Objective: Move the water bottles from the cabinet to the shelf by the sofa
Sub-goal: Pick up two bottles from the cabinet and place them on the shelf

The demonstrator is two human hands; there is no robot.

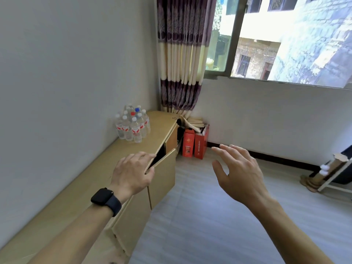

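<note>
In the head view we found the left hand (131, 172) curled over the top edge of the cabinet door (163, 176), which stood partly open from the cabinet (85, 180). The right hand (240, 174) hung wide and empty, out in front of the cabinet over the floor (209, 206).

The water bottles (132, 126) stood in a tight cluster on the cabinet's top at its far end, close to the wall (66, 73). We judged that lifting one from the middle could knock its neighbours over, and those nearest the cabinet's front edge might roll off. The open door jutted into our path.

Red boxes (195, 143) crowded the floor just past the cabinet's far end. In front of the cabinet the floor lay open for carrying. The shelf and sofa were not in view.
</note>
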